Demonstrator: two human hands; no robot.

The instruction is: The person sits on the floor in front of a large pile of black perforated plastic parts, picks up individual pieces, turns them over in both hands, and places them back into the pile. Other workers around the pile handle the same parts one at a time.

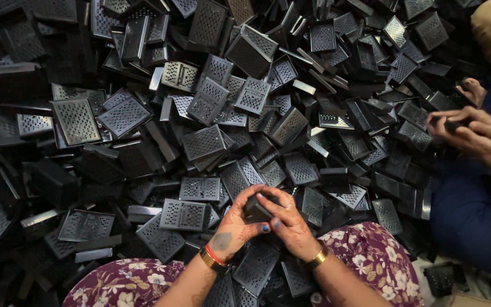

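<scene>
Both hands grip 1 small black part (257, 209) above the lap: the left hand (237, 223) wraps it from the left, the right hand (287, 222) from the right. A heap of perforated plates (200, 142) lies just beyond. At right, a co-worker's hands (466, 129) hold another piece.

The pile of perforated metal trays (200, 142) is black to dark grey — each face dotted with rows of small holes. The left hand (235, 227) bears reddish-brown henna patterns, a gold and red bangle (214, 258), blue nail polish. The skirt (370, 256) is maroon with white flowers.
</scene>
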